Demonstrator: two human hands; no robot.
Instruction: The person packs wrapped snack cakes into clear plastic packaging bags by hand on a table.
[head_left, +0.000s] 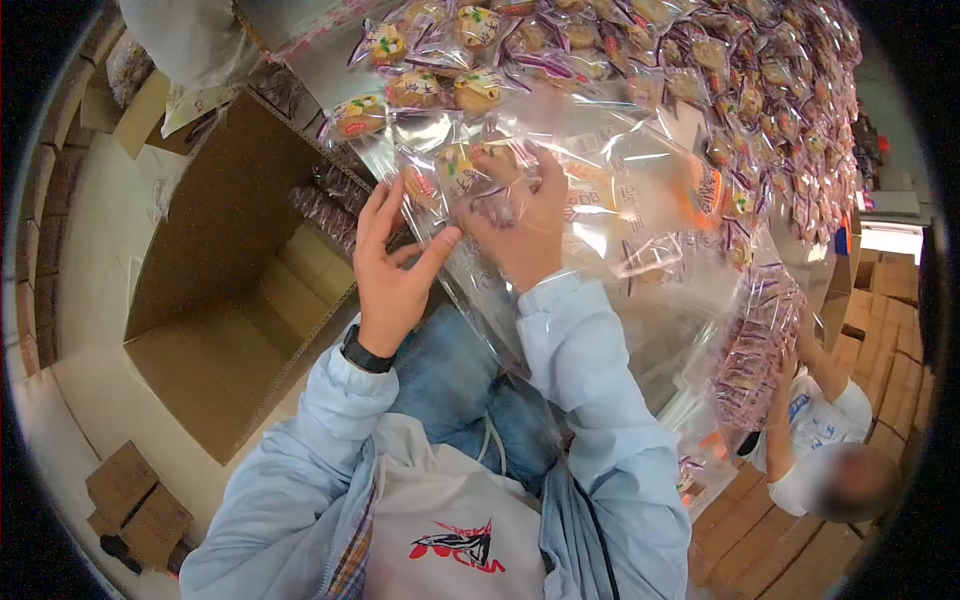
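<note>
Two bare hands work at the near left edge of the heap. The left hand (392,278), above one black wristwatch (368,352), has its fingers spread apart beside at least two round, yellow-labelled pastries in clear-and-purple wrappers (455,168), which lie between the hands. The right hand (525,228) bends over them, hiding part; whether its fingers are clamped on one, I cannot tell. Five similar wrapped pastries (478,90) lie at the far left; the mound (780,90) at far right is too many to count. Glossy clear plastic bags with orange print (615,200) lie right of the hands, glare obscuring their number. One large open brown cardboard box (215,230) stands left. One co-worker (822,425), near right, touches one clear pack of stacked purple-wrapped pieces (752,350).
</note>
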